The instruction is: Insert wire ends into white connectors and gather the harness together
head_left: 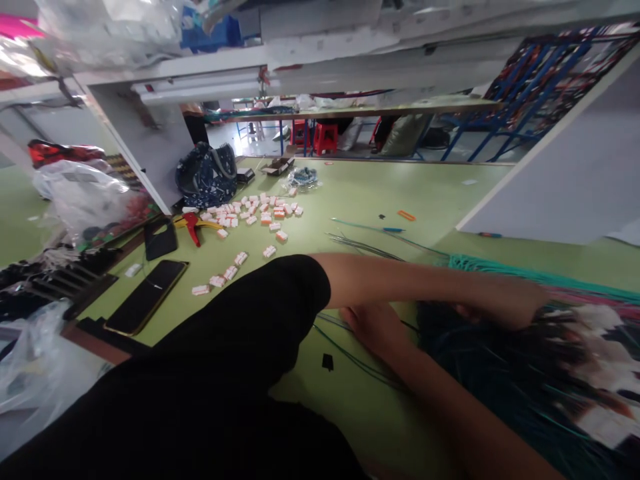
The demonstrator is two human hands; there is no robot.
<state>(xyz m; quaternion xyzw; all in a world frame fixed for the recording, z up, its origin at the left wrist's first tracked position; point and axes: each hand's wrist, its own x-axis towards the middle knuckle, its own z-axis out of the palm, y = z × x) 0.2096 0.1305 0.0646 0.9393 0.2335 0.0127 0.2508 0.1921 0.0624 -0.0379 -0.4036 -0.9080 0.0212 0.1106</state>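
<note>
My left arm, in a black sleeve, reaches across to the right. My left hand [523, 303] is over the near side of a long bundle of green wires [480, 263], beside dark wires [465, 367] with pale connector ends; motion blurs its fingers. Under that forearm my right hand [373, 327] is low over the table, its fingers curled round a few thin wires [335, 323] whose ends stick out to the left. The left forearm partly covers this hand. More loose wires [360, 363] run beneath the right wrist.
White-and-orange connectors [265, 207] lie scattered on the green table [425, 190]. At left are red-and-yellow pliers [191, 227], a phone [147, 297] and a dark blue bag [207, 175]. A small black piece [327, 362] lies near me. A white panel [560, 160] stands at right.
</note>
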